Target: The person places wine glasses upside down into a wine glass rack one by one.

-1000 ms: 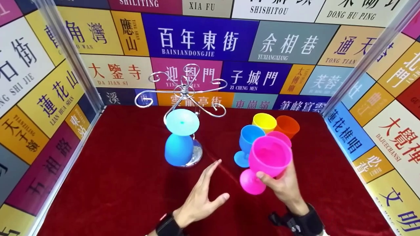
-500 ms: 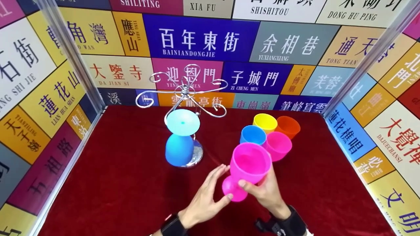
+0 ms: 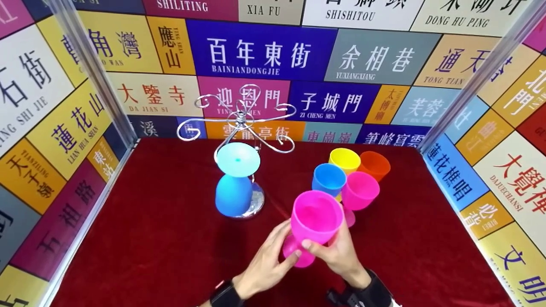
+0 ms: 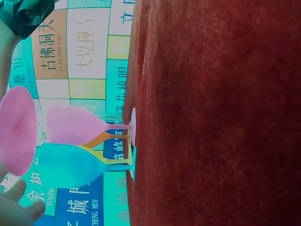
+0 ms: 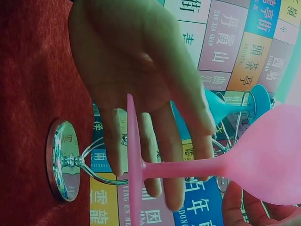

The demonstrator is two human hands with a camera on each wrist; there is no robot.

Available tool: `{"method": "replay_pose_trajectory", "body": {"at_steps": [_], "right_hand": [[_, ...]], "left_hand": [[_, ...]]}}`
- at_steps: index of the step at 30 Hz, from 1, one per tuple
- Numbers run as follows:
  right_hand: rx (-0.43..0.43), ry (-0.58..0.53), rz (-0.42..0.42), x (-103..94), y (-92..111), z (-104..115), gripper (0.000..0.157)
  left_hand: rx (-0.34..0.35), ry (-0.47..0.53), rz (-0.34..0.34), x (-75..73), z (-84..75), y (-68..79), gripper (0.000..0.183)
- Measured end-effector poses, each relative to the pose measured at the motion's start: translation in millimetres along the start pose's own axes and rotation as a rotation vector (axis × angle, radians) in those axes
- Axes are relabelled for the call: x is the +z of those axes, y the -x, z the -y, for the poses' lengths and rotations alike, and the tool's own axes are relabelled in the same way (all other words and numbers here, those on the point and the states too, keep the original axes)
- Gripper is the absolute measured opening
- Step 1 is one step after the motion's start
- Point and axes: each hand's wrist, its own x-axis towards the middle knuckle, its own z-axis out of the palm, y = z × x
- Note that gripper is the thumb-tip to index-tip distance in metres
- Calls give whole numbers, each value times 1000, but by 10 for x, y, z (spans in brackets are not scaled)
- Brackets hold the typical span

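Hands in the head view: the left wrist point(image 3: 244, 286) and right wrist point(image 3: 359, 278) rise from the lower edge toward each other, the hands close together. The left hand point(image 3: 268, 258) points forward and inward, the left thumb point(image 3: 288, 261) set apart from its fingers. The right hand point(image 3: 339, 253) leans inward in a grip, the right thumb point(image 3: 315, 249) angled leftward. Right wrist view: the left fingers point(image 5: 168, 141) are nearly straight with gaps between them, palm visible; the right fingers point(image 5: 233, 202), bent, show at the lower edge.
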Motion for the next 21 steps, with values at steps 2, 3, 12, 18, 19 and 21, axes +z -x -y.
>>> {"method": "replay_pose_trajectory", "body": {"at_steps": [2, 3, 12, 18, 19, 21], "right_hand": [[4, -1, 0, 9, 7, -1, 85], [4, 1, -3, 13, 11, -2, 85], [-8, -7, -15, 23, 30, -8, 84], [0, -20, -13, 31, 49, -12, 84], [4, -21, -14, 35, 52, -13, 84], [15, -23, -15, 43, 60, -15, 85]], "left_hand": [[-5, -21, 5, 3, 2, 14, 64], [-5, -34, 6, 4, 4, 21, 62], [57, -79, 6, 32, 42, 55, 55], [84, -102, 8, 36, 47, 65, 46], [89, -104, 7, 39, 50, 65, 45], [104, -103, 1, 47, 57, 60, 45]]}}
